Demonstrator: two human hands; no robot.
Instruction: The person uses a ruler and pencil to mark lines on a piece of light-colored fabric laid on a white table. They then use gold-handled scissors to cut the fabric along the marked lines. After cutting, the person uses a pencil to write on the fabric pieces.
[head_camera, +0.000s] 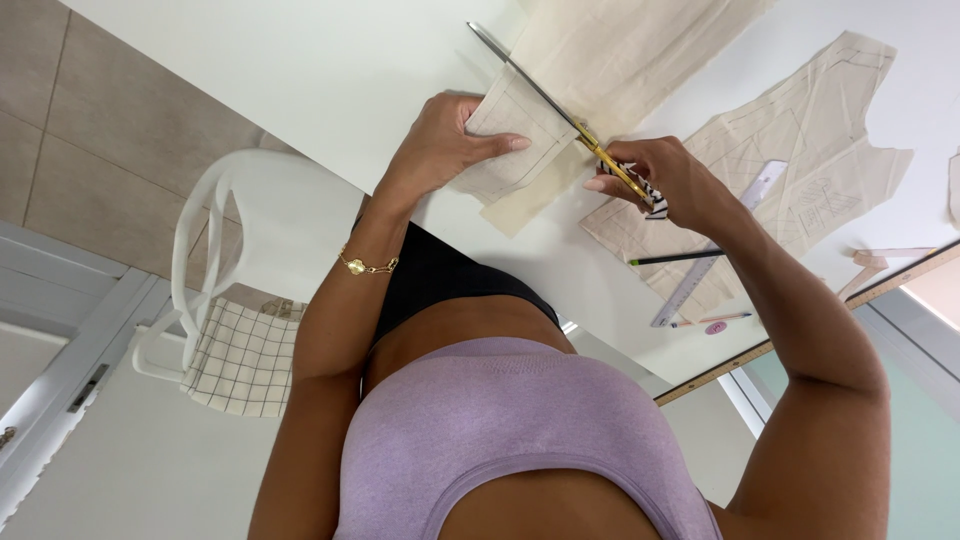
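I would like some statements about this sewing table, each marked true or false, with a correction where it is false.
1. The right hand holds scissors with gold-coloured handles. True.
2. The left hand rests flat on the bare table, away from the cloth. False: it holds a piece of cream fabric beside the blades.
3. A clear ruler and a dark pencil lie on the table near the right forearm. True.
4. The chair beside the table is black. False: it is white, with a checked cushion.
5. The left wrist wears a gold chain bracelet. True.
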